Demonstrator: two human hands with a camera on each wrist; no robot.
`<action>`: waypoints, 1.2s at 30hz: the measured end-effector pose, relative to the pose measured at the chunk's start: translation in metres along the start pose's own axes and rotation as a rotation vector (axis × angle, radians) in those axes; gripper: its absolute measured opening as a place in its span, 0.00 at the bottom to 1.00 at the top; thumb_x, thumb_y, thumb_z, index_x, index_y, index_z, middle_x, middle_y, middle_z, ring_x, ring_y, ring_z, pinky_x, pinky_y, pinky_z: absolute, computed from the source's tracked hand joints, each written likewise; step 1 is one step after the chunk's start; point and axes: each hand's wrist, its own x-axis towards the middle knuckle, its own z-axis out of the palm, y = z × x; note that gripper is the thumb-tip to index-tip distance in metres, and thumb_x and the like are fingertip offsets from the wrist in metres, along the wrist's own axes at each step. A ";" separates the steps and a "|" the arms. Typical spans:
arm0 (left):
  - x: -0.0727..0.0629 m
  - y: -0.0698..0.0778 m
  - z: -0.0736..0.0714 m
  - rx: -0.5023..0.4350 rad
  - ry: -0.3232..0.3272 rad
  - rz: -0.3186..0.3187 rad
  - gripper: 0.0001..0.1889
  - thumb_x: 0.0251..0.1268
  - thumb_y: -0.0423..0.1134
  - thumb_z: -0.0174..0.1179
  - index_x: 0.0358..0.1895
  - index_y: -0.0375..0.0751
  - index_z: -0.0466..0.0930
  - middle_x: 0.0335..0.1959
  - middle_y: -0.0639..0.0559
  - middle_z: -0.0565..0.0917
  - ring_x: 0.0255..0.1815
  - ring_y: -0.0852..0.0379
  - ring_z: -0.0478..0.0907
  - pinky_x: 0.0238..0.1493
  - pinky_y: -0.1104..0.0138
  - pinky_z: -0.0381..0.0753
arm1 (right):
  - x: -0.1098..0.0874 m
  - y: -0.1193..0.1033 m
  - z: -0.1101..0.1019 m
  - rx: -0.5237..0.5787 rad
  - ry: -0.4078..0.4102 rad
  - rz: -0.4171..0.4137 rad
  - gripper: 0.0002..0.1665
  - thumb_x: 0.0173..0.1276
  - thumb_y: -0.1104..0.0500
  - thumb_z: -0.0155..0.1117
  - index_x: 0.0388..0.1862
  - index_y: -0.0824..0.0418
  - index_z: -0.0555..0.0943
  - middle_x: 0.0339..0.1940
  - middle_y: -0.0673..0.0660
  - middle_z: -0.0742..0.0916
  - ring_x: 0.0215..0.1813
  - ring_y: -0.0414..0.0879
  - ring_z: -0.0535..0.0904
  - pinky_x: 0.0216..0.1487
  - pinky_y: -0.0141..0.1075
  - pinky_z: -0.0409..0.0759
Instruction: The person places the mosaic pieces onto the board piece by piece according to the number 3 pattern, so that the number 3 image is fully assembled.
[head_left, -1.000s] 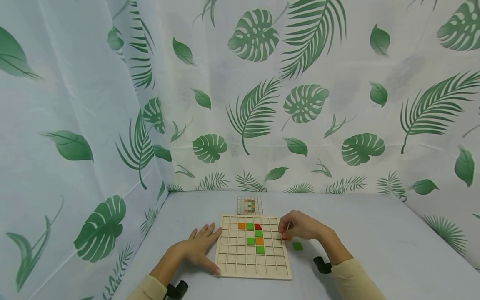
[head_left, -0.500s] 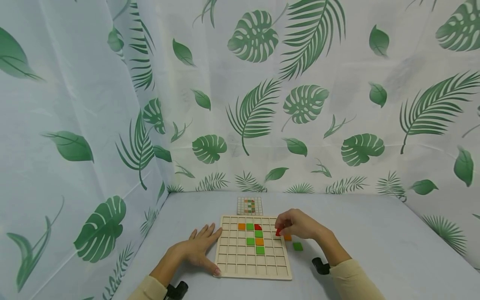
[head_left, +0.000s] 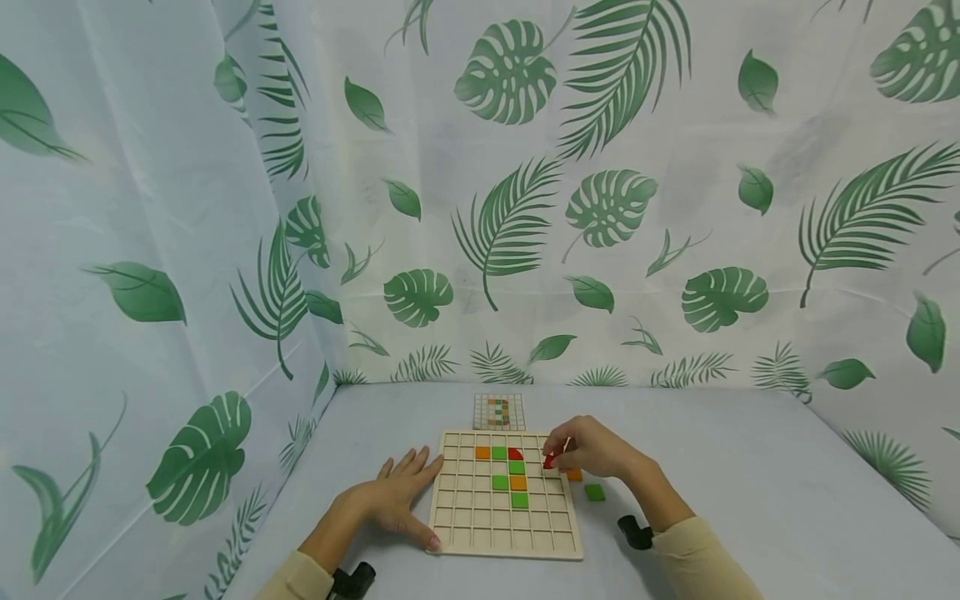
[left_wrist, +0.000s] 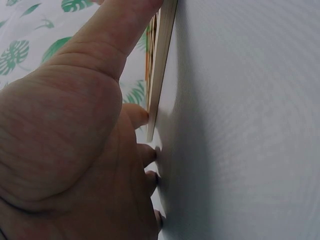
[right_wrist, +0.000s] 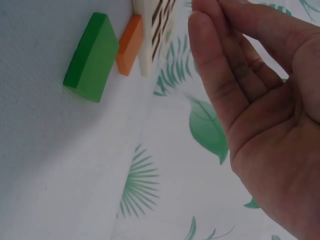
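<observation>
A pale wooden grid board (head_left: 480,529) lies on the table, with several green and orange square tiles and one red quarter-round tile (head_left: 515,454) set in its cells. My left hand (head_left: 397,500) lies with fingers spread at the board's left edge, thumb on the near corner. Above the right part of the board, my right hand (head_left: 592,447) pinches a red tile (head_left: 549,462) between thumb and fingers; its full outline is partly hidden. In the right wrist view the fingertips meet near the top edge and the red tile does not show.
A loose orange tile (head_left: 574,475) lies against the board's right edge, and a loose green tile (head_left: 595,492) sits just nearer. Behind the board is a small pattern card (head_left: 498,411) with a coloured grid. A leaf-printed curtain (head_left: 600,292) rises beyond the table.
My right hand has lifted the red tile from beside the board's right edge and carried it left over the board, exposing the orange tile. The left hand has stayed still.
</observation>
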 end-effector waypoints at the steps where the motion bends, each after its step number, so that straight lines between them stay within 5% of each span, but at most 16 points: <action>1: 0.000 0.000 0.000 0.003 0.000 -0.001 0.71 0.42 0.76 0.74 0.86 0.51 0.44 0.88 0.39 0.42 0.88 0.37 0.36 0.83 0.36 0.37 | 0.001 -0.001 0.001 -0.009 0.000 0.003 0.07 0.67 0.67 0.73 0.43 0.60 0.90 0.38 0.47 0.90 0.37 0.43 0.82 0.37 0.31 0.84; 12: 0.000 -0.001 0.001 0.000 0.004 0.011 0.71 0.43 0.75 0.75 0.86 0.50 0.44 0.88 0.39 0.41 0.88 0.37 0.36 0.83 0.36 0.38 | 0.018 -0.019 0.009 -0.037 -0.019 -0.101 0.06 0.67 0.68 0.72 0.41 0.62 0.90 0.38 0.54 0.92 0.36 0.39 0.83 0.41 0.29 0.85; 36: 0.002 -0.004 0.002 -0.011 -0.003 0.002 0.71 0.41 0.77 0.73 0.87 0.52 0.44 0.88 0.41 0.41 0.88 0.38 0.35 0.84 0.37 0.36 | 0.030 -0.033 0.026 0.015 -0.134 -0.066 0.08 0.65 0.69 0.73 0.39 0.59 0.91 0.37 0.50 0.92 0.37 0.40 0.84 0.42 0.31 0.84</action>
